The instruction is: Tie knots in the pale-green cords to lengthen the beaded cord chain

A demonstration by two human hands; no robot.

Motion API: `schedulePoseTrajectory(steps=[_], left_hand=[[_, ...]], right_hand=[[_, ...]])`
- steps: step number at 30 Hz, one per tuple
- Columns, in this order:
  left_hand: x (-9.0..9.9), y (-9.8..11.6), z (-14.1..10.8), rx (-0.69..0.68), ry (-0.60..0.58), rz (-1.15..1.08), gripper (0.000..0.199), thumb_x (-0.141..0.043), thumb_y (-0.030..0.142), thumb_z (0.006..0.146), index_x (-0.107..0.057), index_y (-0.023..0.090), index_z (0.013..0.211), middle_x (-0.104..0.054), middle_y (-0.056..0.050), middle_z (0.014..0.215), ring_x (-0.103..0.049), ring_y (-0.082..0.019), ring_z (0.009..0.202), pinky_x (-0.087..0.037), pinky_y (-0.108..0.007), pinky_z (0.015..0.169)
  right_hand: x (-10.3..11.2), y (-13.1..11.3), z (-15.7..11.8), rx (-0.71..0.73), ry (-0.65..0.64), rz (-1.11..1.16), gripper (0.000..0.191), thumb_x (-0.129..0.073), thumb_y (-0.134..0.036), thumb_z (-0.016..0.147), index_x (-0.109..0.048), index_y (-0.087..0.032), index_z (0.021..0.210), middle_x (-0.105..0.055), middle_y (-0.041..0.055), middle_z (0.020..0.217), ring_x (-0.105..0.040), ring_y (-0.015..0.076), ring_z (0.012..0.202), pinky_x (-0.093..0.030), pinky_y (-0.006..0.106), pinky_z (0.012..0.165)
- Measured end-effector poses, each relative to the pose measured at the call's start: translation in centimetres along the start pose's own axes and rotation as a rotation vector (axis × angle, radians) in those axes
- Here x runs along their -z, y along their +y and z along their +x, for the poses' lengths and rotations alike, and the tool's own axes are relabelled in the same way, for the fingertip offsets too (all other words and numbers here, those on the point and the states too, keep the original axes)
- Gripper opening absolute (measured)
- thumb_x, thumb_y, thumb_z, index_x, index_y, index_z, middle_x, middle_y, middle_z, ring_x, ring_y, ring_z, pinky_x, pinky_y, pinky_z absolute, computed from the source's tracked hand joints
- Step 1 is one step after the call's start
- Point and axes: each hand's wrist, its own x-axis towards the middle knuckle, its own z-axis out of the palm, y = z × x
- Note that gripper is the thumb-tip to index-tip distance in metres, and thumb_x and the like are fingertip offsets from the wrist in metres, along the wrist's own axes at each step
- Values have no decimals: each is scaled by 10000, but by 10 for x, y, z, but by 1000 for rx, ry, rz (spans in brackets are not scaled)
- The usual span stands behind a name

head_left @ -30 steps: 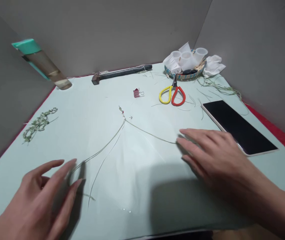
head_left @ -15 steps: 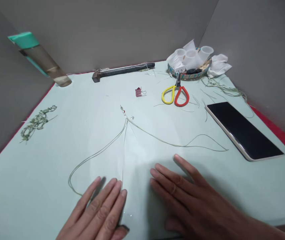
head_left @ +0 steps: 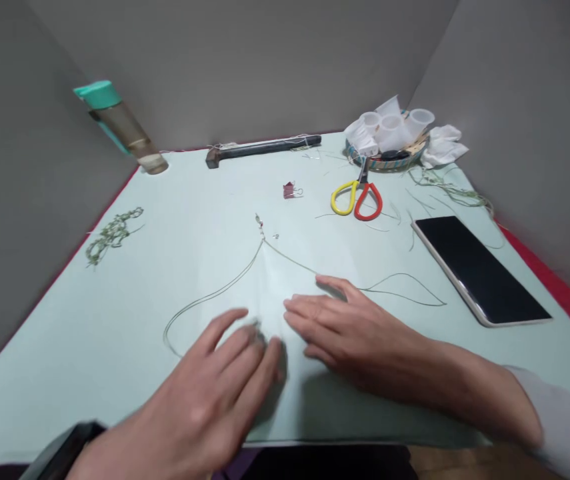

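Short beaded tip [head_left: 259, 223] formed at 12 o'clock; cords [head_left: 213, 294] toward 8 and 4 look unworked. Right hand [head_left: 337, 327] flat, grip released; left hand [head_left: 222, 380] curled, can't tell.

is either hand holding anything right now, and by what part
The left hand is curled and blurred, so whether it pinches anything cannot be told. The right hand is outstretched and covers part of the green cord, with no grip visible.
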Motion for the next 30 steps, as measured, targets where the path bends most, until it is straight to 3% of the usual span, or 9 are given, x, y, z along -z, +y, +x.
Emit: schedulePoseTrajectory(steps=[2,5,11,14,19,21,25,28,30], left_hand=[[-2,-13,19,-14,63,125,309,-497,-5,1077,-783,51,1181,-777,-52,829,-680,-222,809,-618,-493,1077],[-15,-30,42,-20,25,240,368,-466,-39,1053,-794,108,972,-728,-47,749,-621,-232,754,-622,-471,981],[-38,-39,73,-14,-35,300,342,-499,15,1056,-752,166,881,-689,-43,741,-601,-254,832,-554,-517,1013],[-39,-34,88,-70,-63,271,377,-497,93,1093,-704,201,798,-618,-22,700,-567,-244,841,-534,-519,1020],[-45,-23,107,-146,-89,251,396,-562,129,1090,-668,222,719,-603,-11,693,-597,-253,897,-557,-526,993],[-49,-21,110,-163,-91,256,348,-624,159,1080,-684,215,742,-623,-2,718,-633,-252,923,-578,-520,985],[-53,-19,110,-181,-99,278,346,-595,168,1083,-729,221,768,-703,-31,795,-667,-278,974,-566,-574,1064],[-52,-13,109,-171,-128,299,382,-546,140,1078,-775,223,783,-775,-72,863,-685,-310,1017,-530,-614,1129],[-52,-8,109,-156,-148,302,382,-528,135,1085,-807,209,834,-815,-93,940,-698,-330,1083,-501,-630,1173]], right_hand=[[0,7,6,-20,30,33,303,-470,-164,1162,-681,-108,1372,-827,141,1359,-782,247,1272,-591,545,1194],[7,9,11,-49,150,77,305,-474,-153,1147,-672,-105,1374,-842,139,1333,-795,248,1239,-618,503,1141],[37,-18,25,-22,306,196,328,-437,-41,1069,-692,-207,1193,-872,25,1177,-789,162,1072,-649,319,928],[43,-38,30,12,197,280,333,-431,-120,1148,-712,-254,1030,-871,-12,1193,-771,109,1189,-606,208,1113],[31,-55,34,-21,140,392,315,-525,-125,1150,-703,-204,1397,-783,-30,1471,-617,57,1482,-388,181,1357],[27,-56,36,-16,208,346,297,-569,-153,1143,-715,-182,1400,-782,-5,1486,-610,78,1498,-419,209,1351],[32,-58,38,-68,262,301,302,-515,-130,1141,-803,-196,1202,-859,-14,1321,-736,84,1290,-544,185,1226],[40,-59,31,-71,176,292,386,-447,-191,1153,-762,-214,1375,-749,-27,1562,-684,103,1415,-555,184,1217],[44,-61,24,-91,69,191,505,-346,-266,1173,-638,-300,1583,-612,-103,1705,-579,76,1552,-585,162,1165]])
